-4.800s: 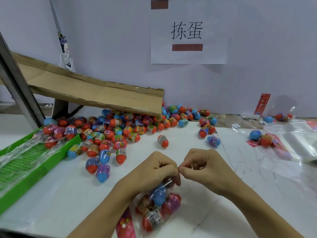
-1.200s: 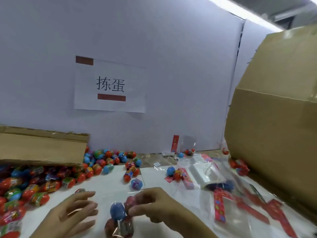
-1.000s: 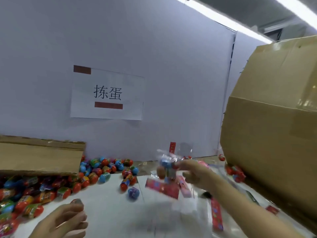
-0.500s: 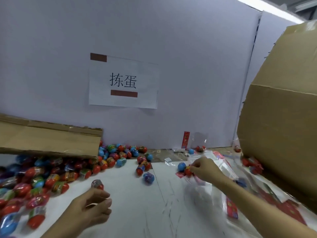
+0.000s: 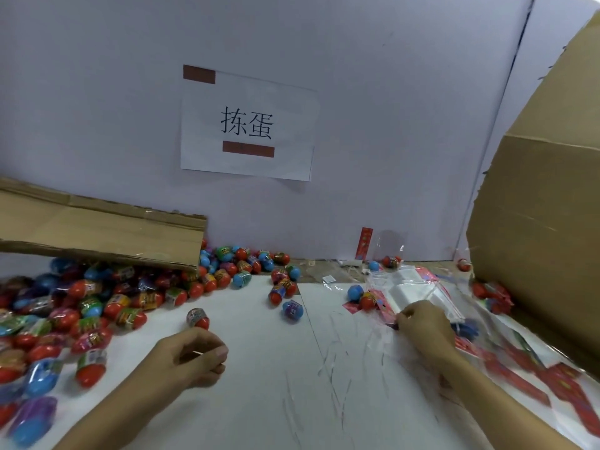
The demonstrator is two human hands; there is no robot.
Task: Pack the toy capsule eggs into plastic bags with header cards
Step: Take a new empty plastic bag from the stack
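My right hand point(image 5: 423, 326) is down on the stack of clear plastic bags with red header cards point(image 5: 412, 292), fingers curled at its near edge, apparently pinching a bag loose; the actual grip is hidden, so I cannot tell for certain. My left hand point(image 5: 194, 355) hovers over the white counter point(image 5: 276, 401), loosely curled, holding nothing, ready to gather. The pile of red, blue and purple toy capsule eggs point(image 5: 97, 303) lies just left of it, one stray egg point(image 5: 198, 318) just beyond its fingers.
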